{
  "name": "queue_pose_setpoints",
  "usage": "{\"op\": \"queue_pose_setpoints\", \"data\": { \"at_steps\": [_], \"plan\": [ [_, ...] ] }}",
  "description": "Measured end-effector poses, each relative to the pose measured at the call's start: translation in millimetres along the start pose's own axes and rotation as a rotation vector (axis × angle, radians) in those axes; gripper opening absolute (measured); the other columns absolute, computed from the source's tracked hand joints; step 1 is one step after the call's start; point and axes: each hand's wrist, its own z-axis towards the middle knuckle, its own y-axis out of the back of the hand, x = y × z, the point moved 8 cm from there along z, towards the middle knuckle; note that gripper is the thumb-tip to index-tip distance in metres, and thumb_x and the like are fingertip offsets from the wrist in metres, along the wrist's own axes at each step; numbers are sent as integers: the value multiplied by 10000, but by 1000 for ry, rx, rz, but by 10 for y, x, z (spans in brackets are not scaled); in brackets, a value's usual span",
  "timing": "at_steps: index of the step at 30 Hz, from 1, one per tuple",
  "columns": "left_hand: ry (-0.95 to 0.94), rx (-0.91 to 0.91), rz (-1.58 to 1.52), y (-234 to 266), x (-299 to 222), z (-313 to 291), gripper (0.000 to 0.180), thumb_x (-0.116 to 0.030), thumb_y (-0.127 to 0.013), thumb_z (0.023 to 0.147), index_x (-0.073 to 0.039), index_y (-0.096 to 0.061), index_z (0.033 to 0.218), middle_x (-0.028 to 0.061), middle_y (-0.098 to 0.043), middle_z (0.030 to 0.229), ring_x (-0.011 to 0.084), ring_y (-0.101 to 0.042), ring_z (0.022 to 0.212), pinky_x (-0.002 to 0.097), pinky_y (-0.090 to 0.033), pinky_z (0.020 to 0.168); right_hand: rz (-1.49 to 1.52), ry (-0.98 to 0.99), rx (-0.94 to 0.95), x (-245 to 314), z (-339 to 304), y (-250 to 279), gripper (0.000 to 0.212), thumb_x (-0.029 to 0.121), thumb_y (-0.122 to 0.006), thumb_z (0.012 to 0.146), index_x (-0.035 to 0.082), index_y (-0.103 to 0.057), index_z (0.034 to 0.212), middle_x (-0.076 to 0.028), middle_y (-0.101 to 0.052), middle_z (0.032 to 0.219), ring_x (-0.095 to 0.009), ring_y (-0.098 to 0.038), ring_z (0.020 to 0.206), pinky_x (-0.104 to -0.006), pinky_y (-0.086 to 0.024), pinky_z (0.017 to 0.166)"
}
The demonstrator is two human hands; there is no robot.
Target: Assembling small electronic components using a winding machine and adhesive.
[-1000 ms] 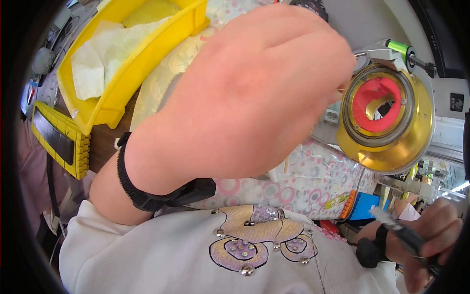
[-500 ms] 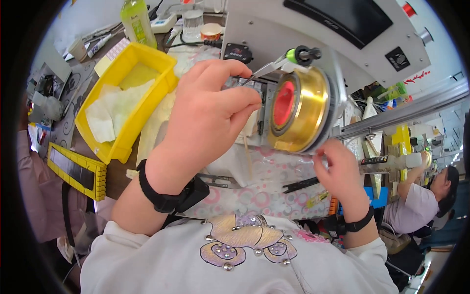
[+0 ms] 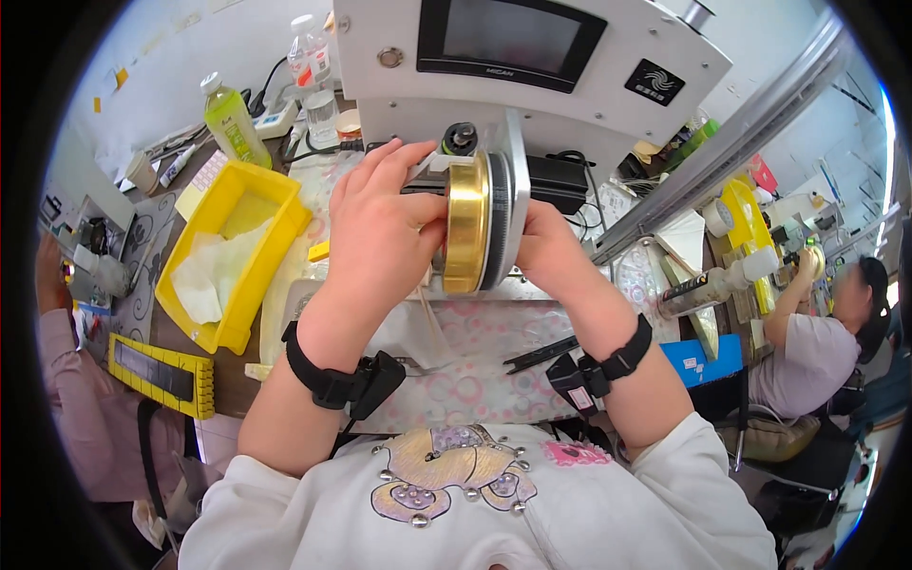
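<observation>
Left hand (image 3: 380,214) at the left face of a shiny gold metal drum (image 3: 465,228), fingers bent, thumb side close against it; whether it pinches anything, cannot tell. Right hand (image 3: 560,252) on the other side, reaching behind an upright silver metal plate (image 3: 517,190) – fingertips hidden, grip cannot be told. Both wrists wear black straps, each with a small black box.

Drum sits between the two hands, round face turned left, above the near part of the counter (image 3: 236,382). Black ribbed ring (image 3: 497,223) directly right of the drum, then the plate. Green-and-black round knob (image 3: 460,139) just above the drum. Behind: big white machine housing (image 3: 380,24) with a black-framed dark screen (image 3: 513,40).

Below the hands, a white plastic sheet with pink and grey circles (image 3: 475,391) covers the counter; slim black tool (image 3: 541,353) lies on it, left of the right wrist. Left side: yellow plastic tray (image 3: 294,223) holding crumpled white tissue (image 3: 204,285); nearer the person, a flat yellow ridged block with a black strip (image 3: 161,375). Bottle of green liquid (image 3: 236,128) stands beyond the tray. Right side: blue flat panel (image 3: 703,363), tilted clear bottle with white cap (image 3: 717,285) – and farther right a co-worker in a pale shirt (image 3: 803,356).
</observation>
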Motion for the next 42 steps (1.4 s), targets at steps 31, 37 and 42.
{"op": "queue_pose_setpoints", "data": {
  "at_steps": [31,37,42],
  "plan": [
    [143,382,-936,45,-1093,-32,45,-62,-621,817,-28,-594,829,40,-591,766,136,-543,704,268,-435,623,-1061,1064,-571,1381,-1592,100,292,-27,-690,605,57,-630,879,-42,-529,698,-227,-505,553,-316,-388,481],
    [30,342,-850,69,-1152,-16,27,12,-582,804,0,-562,818,17,-555,785,92,-509,737,235,-414,668,-1043,1060,-605,1380,-1584,128,296,-15,-694,600,52,-631,881,-46,-534,712,-225,-508,584,-318,-397,501],
    [-108,307,-738,117,-1221,-27,65,46,-578,765,3,-562,811,58,-557,772,154,-529,720,261,-415,664,-1089,1078,-591,1365,-1602,102,295,7,-683,585,54,-632,872,-39,-538,746,-219,-506,598,-311,-399,516]
  ]
}}
